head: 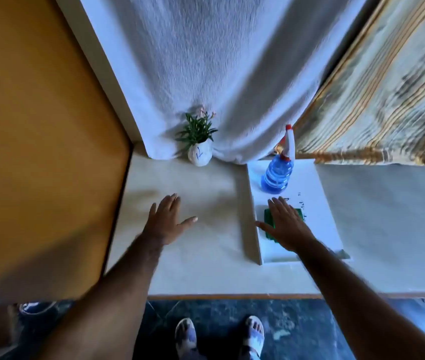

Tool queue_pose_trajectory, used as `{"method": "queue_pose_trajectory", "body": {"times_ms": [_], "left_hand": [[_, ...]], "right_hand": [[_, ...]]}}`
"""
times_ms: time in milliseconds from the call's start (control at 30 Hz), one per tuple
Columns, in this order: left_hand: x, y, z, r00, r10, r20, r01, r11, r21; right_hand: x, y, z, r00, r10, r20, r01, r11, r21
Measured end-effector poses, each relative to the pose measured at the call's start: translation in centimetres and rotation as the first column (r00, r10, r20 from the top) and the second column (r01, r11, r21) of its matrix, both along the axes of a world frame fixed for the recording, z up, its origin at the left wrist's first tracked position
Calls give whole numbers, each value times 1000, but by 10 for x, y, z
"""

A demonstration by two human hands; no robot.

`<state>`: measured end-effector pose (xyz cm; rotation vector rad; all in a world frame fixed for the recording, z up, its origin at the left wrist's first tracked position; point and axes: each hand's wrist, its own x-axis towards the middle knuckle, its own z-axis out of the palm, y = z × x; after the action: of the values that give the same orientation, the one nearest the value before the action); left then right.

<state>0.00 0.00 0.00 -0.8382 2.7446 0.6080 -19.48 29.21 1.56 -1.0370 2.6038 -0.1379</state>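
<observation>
While the right hand (285,224) lies flat on the green cloth (267,216), fingers straight, gripping nothing, the left hand (166,220) spreads open over the table (206,258), well apart. Cloth sits on white board (312,185); spray bottle (276,175) just beyond right fingertips.

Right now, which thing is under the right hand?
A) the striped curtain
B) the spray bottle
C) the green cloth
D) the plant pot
C: the right hand, fingers straight, covers the green cloth on the white board; the spray bottle stands farther back.
</observation>
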Motion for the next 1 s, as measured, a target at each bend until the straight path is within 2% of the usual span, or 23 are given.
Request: {"method": "queue_pose_trajectory", "body": {"times_ms": [167,267,367,433,500,567,633,700,767,833,933,1000], "left_hand": [[18,3,-33,997,-52,57,61,984,-167],[25,10,-48,998,-54,-45,44,980,-193],[28,15,-64,995,-51,-85,27,964,-265],[29,16,-71,993,-59,-106,22,946,-325],[31,16,-76,990,-66,-122,18,933,-360],[33,14,-82,986,-70,-149,9,925,-380],[33,13,-88,983,-64,-170,-3,931,-366],[32,12,-92,980,-61,-190,-14,930,-367],[32,13,-95,978,-63,-198,-15,930,-368],[32,12,-98,975,-61,-212,-27,921,-390],[34,11,-102,969,-76,-234,-31,906,-422],[34,12,-104,970,-68,-234,-37,909,-416]], "right_hand": [[8,12,-31,994,-92,63,94,995,-28],[15,13,-43,993,-119,16,120,989,-90],[20,15,-54,992,-127,-27,123,984,-128],[21,15,-56,991,-137,-4,135,978,-159],[18,13,-54,978,-187,88,202,955,-218],[9,8,-45,930,-304,208,359,871,-334],[-8,-1,-31,855,-417,307,517,727,-452],[-33,-15,-13,803,-467,371,595,585,-551],[-59,-32,6,784,-464,412,614,488,-620],[-85,-50,21,801,-420,426,590,437,-679],[-113,-67,28,875,-323,362,480,469,-742],[-122,-75,25,857,-307,414,514,460,-724]]}}
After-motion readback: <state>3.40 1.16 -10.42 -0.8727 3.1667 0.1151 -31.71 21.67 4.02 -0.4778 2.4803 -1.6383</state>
